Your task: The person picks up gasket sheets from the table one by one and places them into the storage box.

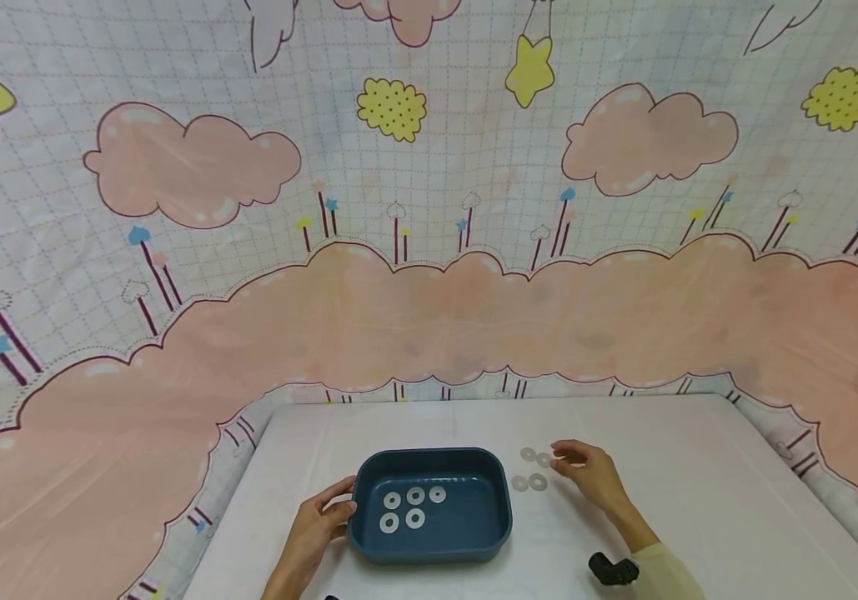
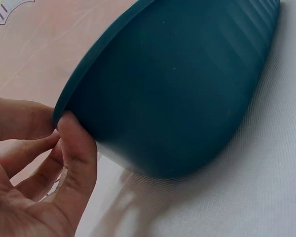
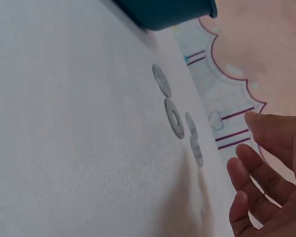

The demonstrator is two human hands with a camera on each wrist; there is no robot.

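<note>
With thumb and fingers, my left hand pinches the left rim of a dark blue rectangular basin. The left wrist view shows the thumb on the outer side of the basin wall, just under the lip. Inside the basin lie several flat pale washers, grouped toward its left half. To the right of the basin, several more washers lie flat on the white cloth. My right hand hovers beside them, fingers loosely bent and apart from the thumb. Nothing shows between those fingers in the right wrist view.
A white cloth covers the table around the basin. Behind it hangs a patterned curtain with clouds and stars. A small black object sits by the right sleeve.
</note>
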